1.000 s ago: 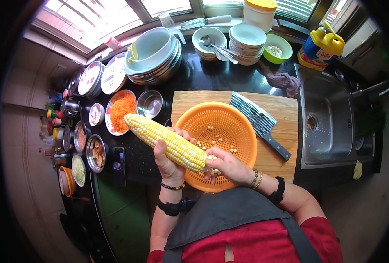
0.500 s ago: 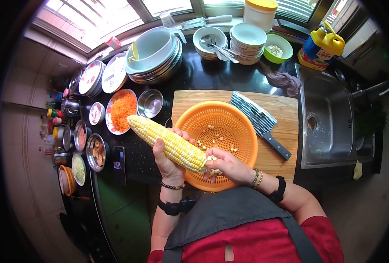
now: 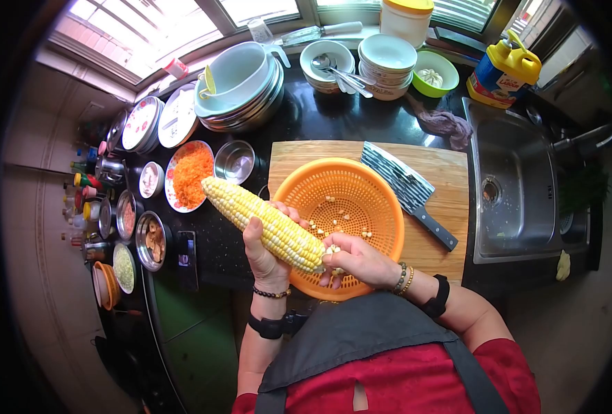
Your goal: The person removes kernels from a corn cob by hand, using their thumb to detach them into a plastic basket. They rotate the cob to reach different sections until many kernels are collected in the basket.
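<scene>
An ear of yellow corn [image 3: 261, 222] lies slanted in my left hand [image 3: 264, 259], whose fingers and thumb wrap round its middle. Its tapered tip points up and to the left. My right hand [image 3: 362, 263] is closed at the lower end, with loose corn kernels [image 3: 332, 250] at the thumb and fingers. Both hands are over the near left part of an orange colander [image 3: 397, 231], which holds several scattered kernels. Under the colander is a wooden cutting board [image 3: 447, 165]. A cleaver [image 3: 401, 178] with a black handle lies on the board, right of the colander.
Left of the board stand a plate of shredded carrot [image 3: 192, 172], a metal bowl [image 3: 235, 161] and several food bowls. A phone [image 3: 187, 259] lies nearby. Stacked bowls [image 3: 387, 62] stand behind, with a sink [image 3: 516, 207] and yellow jug [image 3: 504, 72] to the right.
The view has shifted very slightly. My left hand keeps its hold on the corn, and my right fingers stay at its lower end with barely any visible movement.
</scene>
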{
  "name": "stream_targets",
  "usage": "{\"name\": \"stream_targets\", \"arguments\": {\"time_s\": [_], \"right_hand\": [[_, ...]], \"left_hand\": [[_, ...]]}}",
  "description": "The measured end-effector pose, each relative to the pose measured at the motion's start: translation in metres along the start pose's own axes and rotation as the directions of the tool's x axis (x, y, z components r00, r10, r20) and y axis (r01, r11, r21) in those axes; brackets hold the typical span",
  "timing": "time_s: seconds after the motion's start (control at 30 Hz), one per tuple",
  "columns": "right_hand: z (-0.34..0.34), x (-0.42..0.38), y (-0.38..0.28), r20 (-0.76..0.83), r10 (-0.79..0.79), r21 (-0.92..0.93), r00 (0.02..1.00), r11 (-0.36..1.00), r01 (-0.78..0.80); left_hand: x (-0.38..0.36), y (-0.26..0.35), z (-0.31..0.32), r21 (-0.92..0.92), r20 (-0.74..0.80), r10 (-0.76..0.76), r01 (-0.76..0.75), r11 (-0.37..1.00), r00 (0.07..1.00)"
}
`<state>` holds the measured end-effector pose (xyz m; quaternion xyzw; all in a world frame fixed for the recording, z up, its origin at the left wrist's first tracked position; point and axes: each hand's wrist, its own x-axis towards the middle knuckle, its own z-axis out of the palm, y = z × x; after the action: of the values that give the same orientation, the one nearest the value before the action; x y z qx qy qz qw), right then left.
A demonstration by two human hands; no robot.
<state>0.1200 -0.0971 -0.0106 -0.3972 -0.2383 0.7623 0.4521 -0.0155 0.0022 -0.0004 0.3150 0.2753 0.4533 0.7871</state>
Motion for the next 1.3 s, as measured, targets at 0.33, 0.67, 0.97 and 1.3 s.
{"name": "stream_targets", "arguments": {"time_s": [0.33, 0.67, 0.97, 1.3], "right_hand": [[0.001, -0.001, -0.001, 0.041, 0.014, 0.000, 0.999, 1.000, -0.014], [0.000, -0.002, -0.004, 0.032, 0.029, 0.047, 0.999, 0.998, -0.030], [-0.005, 0.002, 0.003, -0.018, 0.020, -0.023, 1.000, 1.000, -0.020], [0.000, 0.002, 0.002, -0.085, -0.032, -0.025, 0.996, 0.999, 0.030]], "left_hand": [[0.002, 0.002, -0.004, -0.035, -0.002, -0.053, 0.053, 0.998, 0.999], [0.004, 0.004, -0.006, -0.068, -0.016, -0.035, 0.034, 0.997, 0.999], [0.003, 0.003, -0.005, -0.070, -0.017, -0.020, 0.019, 0.997, 1.000], [0.000, 0.004, 0.001, -0.006, -0.040, 0.015, -0.015, 1.000, 0.999]]}}
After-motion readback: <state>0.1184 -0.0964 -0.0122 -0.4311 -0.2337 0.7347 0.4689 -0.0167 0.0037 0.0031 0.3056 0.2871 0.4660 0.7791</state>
